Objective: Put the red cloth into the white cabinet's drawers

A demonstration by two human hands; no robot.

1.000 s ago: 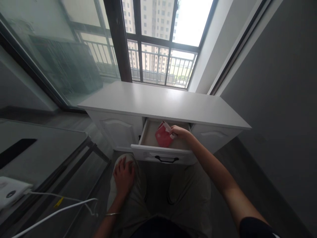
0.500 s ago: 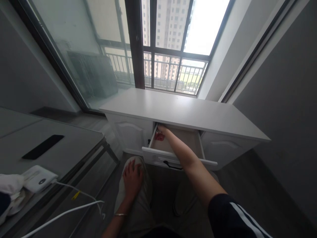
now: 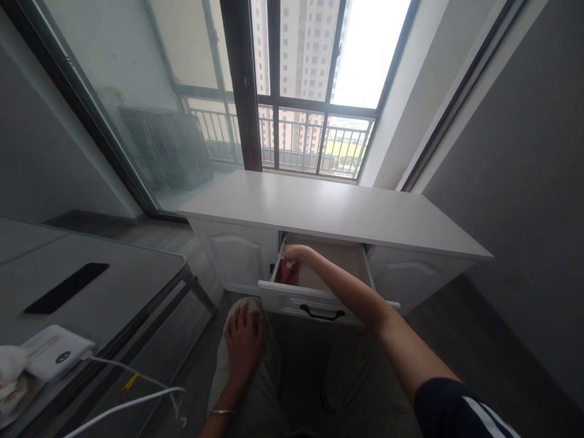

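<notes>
Head view showed your right hand (image 3: pixel 295 252) reaching forward into the open drawer (image 3: pixel 314 298) of the white cabinet (image 3: pixel 333 210); the red packet (image 3: pixel 289 272) stood at the drawer's left end, directly beneath that hand, fingers curled down on its top edge, apparently gripping it; your left hand (image 3: pixel 244 340) lay open and flat on your knee (image 3: pixel 255 389), well apart, holding nothing.
</notes>
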